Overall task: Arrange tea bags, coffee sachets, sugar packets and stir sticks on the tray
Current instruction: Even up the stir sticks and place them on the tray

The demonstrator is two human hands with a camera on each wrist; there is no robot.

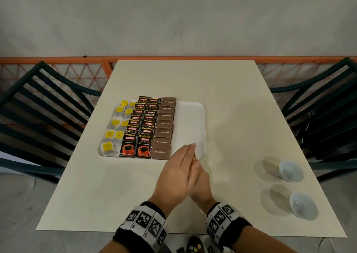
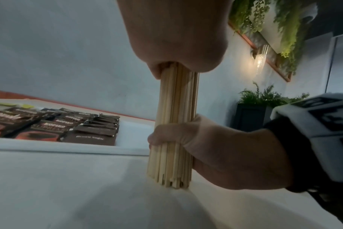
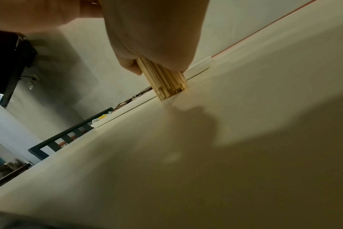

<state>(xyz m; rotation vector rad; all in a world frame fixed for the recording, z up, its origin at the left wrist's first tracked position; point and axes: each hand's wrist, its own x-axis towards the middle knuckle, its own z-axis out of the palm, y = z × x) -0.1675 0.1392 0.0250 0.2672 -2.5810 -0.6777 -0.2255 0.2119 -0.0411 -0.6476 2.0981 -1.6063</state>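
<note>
Gripping upright bundle of thin flat wooden stir sticks [image 2: 174, 124], both hands, ends on smooth matte table [image 1: 135, 194], beside white tray [image 1: 193, 121].

tea bags [image 1: 116, 125] left of coffee sachets [image 1: 142, 129] on tray [image 1: 191, 121]

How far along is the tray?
Done: tea bags, coffee sachets and sugar packets lie in columns across the left and middle of the tray. In hand: the left hand and right hand hold the stir sticks upright, ends on the table just in front of the tray. Left: lay the sticks in the bare right strip.
</note>
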